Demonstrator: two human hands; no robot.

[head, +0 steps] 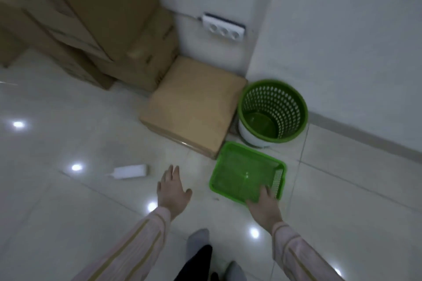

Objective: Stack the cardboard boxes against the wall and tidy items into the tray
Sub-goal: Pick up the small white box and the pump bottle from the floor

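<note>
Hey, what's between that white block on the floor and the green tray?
Your left hand, open over the floor tiles, is between the white block and the tray. The head view shows this.

Both arms reach forward and down, in pale striped sleeves, the left sleeve (137, 242) and the right sleeve (296, 253) ending at bare wrists. The left hand (173, 191) is seen from the back, palm down, with fingers straight and close together and the thumb spread out to the side; it holds nothing. The right hand (265, 205) is also back up and stretched forward. Blur hides whether its fingers curl.
</note>
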